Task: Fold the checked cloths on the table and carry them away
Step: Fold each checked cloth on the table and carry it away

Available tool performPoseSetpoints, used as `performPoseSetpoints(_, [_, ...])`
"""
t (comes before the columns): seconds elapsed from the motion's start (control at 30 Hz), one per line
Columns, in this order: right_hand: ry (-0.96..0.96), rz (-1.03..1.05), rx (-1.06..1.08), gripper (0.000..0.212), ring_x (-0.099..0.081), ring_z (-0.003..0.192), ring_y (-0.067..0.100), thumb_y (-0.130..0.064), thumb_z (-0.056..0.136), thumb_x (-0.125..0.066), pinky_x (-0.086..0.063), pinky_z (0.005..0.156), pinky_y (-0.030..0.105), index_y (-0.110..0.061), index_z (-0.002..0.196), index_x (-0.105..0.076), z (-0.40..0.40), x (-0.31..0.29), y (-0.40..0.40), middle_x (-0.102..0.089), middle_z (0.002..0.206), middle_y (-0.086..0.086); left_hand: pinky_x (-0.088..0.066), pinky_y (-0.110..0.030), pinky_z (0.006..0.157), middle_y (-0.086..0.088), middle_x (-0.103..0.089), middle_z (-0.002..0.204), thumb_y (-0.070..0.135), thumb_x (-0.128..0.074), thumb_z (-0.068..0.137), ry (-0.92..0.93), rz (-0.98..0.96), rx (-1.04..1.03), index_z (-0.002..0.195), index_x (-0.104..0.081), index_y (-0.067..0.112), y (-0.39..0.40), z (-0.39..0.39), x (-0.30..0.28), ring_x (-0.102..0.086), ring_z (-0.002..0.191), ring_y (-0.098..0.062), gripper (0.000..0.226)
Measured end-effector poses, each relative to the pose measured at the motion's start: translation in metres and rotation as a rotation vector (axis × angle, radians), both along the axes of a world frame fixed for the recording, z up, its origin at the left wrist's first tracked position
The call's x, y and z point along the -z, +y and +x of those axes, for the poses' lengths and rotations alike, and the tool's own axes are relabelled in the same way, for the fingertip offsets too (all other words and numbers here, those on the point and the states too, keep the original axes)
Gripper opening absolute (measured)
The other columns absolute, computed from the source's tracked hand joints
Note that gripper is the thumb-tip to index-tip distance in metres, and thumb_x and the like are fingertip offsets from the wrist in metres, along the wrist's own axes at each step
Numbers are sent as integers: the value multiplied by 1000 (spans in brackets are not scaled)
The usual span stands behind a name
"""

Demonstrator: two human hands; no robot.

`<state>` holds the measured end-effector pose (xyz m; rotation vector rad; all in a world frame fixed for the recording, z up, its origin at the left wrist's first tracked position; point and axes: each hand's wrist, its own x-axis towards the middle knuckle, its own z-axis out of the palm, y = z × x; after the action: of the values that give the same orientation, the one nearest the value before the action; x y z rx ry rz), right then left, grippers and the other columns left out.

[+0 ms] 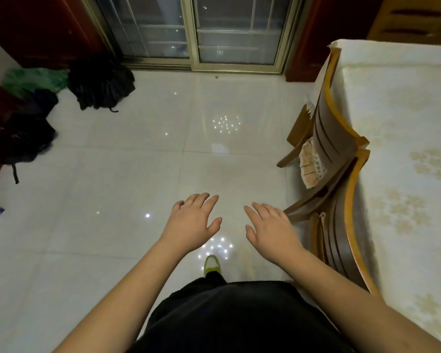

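Both hands are held out low in the centre of the frame, palms down over the tiled floor [127, 159]. The left hand [192, 221] and the right hand [271, 228] each have their fingers [204, 200] straight and slightly spread, clamped on nothing. That empty, forward reach reads as a person walking with hands free, probably ready to take hold of something.

No checked cloth shows anywhere in view, so where the task's cloths are cannot be told. The desk [402, 154] along the right edge wears a pale flowered cover, and nothing checked lies on the part that is visible.

2 wooden chairs [334, 149] are pushed in tight against that desk, likely to keep the walkway open. At the upper left, dark bags [101, 85] and a green bundle [33, 81] sit heaped by the window [194, 31], out of the way. A green shoe [211, 263] steps forward below the hands.
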<state>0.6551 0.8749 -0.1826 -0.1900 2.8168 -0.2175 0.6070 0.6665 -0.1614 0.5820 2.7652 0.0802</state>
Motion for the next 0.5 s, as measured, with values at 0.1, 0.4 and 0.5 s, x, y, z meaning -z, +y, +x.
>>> performPoseSetpoints(0.1, [24, 21, 29, 54, -32, 141, 23, -40, 99, -34, -20, 115, 40, -22, 150, -30, -42, -6, -12, -36, 153, 3, -29, -40, 110, 5, -32, 154, 63, -2, 77, 9, 14, 55, 150, -24, 30, -3, -44, -2, -27, 142, -15, 83])
performPoseSetpoints(0.4, [98, 58, 145, 53, -41, 135, 26, -39, 96, -40, -28, 112, 42, -20, 144, -42, -143, -10, 3, -47, 146, 5, -28, -42, 111, 5, -33, 154, 63, -2, 78, 13, 19, 159, 150, -24, 29, 18, -152, 1, -27, 142, -16, 83])
performPoseSetpoints(0.5, [94, 71, 186, 54, -52, 125, 29, -39, 90, -37, -39, 105, 46, -17, 136, -54, -176, -6, 16, -57, 135, 9, -28, -43, 112, 5, -31, 155, 62, 0, 77, -4, 16, 174, 151, -23, 29, 36, -187, 5, -26, 142, -16, 84])
